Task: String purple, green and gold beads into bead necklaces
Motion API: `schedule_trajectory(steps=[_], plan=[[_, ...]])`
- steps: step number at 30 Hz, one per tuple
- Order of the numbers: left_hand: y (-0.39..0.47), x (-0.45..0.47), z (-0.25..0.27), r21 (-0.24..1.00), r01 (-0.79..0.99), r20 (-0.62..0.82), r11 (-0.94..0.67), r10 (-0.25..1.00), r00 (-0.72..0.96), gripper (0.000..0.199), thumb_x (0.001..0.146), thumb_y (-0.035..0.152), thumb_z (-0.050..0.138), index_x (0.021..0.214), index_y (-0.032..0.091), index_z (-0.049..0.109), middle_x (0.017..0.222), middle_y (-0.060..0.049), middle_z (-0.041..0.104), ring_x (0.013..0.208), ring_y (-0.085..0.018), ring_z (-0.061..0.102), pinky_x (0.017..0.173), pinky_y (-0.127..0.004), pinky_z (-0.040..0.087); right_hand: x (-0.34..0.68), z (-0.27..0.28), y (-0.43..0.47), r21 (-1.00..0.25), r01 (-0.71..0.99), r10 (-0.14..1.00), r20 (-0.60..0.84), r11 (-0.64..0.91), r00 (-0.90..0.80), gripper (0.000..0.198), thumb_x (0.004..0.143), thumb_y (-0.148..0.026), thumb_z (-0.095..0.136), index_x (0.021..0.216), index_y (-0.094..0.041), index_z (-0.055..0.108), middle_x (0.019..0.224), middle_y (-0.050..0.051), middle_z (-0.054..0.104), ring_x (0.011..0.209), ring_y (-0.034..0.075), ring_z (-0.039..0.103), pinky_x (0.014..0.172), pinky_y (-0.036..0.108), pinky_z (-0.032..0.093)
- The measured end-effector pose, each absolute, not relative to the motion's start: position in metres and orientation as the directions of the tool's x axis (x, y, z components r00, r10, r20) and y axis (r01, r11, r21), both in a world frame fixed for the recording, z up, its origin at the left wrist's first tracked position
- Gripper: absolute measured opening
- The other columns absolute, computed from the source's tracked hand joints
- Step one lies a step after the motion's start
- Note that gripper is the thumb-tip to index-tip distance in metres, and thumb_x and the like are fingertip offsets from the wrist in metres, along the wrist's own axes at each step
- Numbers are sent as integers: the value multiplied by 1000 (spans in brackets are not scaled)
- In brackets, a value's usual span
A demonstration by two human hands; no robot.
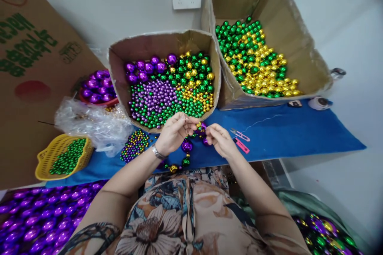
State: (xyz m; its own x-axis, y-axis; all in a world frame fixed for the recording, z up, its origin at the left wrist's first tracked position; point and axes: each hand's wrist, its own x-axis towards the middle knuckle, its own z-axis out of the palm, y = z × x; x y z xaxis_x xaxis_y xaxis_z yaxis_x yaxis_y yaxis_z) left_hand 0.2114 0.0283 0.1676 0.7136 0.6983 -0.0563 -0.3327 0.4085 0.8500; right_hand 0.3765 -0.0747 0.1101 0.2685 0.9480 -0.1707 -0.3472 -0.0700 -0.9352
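My left hand (pixel 178 130), with a metal bracelet at the wrist, is closed in a pinch on a fine pale thread (pixel 188 119). My right hand (pixel 220 140) is also closed, its thumb and fingertips pinched at the end of a bead garland (pixel 187 146). Purple, gold and green balls make up the garland, which hangs between the hands and curves down to the table edge. Just beyond my fingers stands a cardboard box (pixel 218 87) of purple, green and gold beads. What exactly the right fingertips press on is too small to see.
A taller carton (pixel 302 48) holds green and gold beads. Pink thread snips (pixel 240 134) and a pink tag (pixel 242 146) lie on the blue cloth (pixel 278 131). Leftward are a yellow basket (pixel 42 169), a plastic bag (pixel 89 123) and loose small beads (pixel 134 145).
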Motion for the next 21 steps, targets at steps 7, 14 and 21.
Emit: schedule_trajectory(steps=[7, 14, 21], plan=[[29, 226, 173, 843, -312, -82, 438, 679, 730, 28, 77, 36, 73, 74, 15, 54, 70, -2, 63, 62, -9, 57, 53, -20, 43, 389, 162, -64, -894, -433, 924, -69, 110, 377, 31, 89, -52, 46, 79, -25, 35, 80, -3, 58, 47, 8, 25, 43, 22, 27], [32, 213, 167, 865, -308, -60, 397, 690, 722, 29, 75, 35, 74, 69, 15, 54, 59, 0, 58, 55, -9, 51, 51, -21, 38, 384, 159, -57, -943, -311, 945, 9, 117, 327, 32, 90, -48, 49, 76, -25, 31, 57, -8, 17, 46, 9, 22, 43, 20, 24], [36, 217, 177, 919, -291, 11, 265, 723, 691, 23, 83, 37, 68, 78, 17, 57, 75, -2, 66, 70, -10, 61, 67, -24, 50, 395, 159, -68, -972, 195, 929, 188, 130, 318, 22, 94, -48, 45, 102, -26, 46, 59, -8, 37, 50, 10, 38, 51, 24, 35]])
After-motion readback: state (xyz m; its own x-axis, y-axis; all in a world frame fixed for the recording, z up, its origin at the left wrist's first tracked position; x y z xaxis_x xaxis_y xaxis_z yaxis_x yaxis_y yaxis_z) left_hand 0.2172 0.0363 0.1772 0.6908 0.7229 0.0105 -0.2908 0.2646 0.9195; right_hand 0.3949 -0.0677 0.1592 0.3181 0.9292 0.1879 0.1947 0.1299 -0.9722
